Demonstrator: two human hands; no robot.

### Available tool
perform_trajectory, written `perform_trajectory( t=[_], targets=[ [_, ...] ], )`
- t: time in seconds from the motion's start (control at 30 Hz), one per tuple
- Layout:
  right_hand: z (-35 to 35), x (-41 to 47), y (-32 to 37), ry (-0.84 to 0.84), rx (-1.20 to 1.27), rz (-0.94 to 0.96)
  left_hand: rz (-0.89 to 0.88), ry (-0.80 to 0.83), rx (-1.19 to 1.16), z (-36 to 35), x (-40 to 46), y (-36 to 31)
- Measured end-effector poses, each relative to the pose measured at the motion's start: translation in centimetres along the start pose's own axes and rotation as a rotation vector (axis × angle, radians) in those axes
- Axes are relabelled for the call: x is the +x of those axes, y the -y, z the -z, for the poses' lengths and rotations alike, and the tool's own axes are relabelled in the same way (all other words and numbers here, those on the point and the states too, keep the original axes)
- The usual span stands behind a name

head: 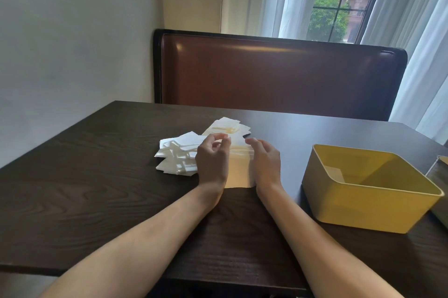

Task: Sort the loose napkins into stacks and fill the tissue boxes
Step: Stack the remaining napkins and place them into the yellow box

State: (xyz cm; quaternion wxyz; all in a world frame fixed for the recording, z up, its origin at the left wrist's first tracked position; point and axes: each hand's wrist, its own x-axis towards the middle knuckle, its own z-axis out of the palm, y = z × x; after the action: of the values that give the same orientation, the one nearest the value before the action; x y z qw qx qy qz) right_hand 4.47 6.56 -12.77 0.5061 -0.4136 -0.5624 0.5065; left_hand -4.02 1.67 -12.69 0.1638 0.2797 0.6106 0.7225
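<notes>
Left hand [212, 161] right of loose napkins [175, 156]

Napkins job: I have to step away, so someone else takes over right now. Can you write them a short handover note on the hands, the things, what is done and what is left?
Left hand: fingers curled, seemingly pinching a napkin edge over the stack between the hands; blur hides the grip.
Right hand: relaxed, fingers resting on that stack's right side.
Loose white napkins lie jumbled left of the left hand; a few more lie behind the stack.
Yellow box stands open on the right of the table, nearly empty; a second box's edge shows at the right frame edge.
Done: one stack begun.
Left: sort the remaining napkins, fill the boxes.
</notes>
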Motion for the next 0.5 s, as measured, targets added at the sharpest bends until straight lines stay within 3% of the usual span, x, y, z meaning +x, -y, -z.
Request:
perform_trajectory(
  t=[0.17, 0.5],
  targets=[
    [0.21, 0.19, -0.17, -0.051, -0.042, -0.041, 0.048, -0.048, -0.007, 0.35, 0.19, -0.20],
    [0.05, 0.03, 0.11, -0.008, -0.066, -0.006, 0.024, 0.041, 0.012, 0.17, 0.12, -0.17]
  ],
)
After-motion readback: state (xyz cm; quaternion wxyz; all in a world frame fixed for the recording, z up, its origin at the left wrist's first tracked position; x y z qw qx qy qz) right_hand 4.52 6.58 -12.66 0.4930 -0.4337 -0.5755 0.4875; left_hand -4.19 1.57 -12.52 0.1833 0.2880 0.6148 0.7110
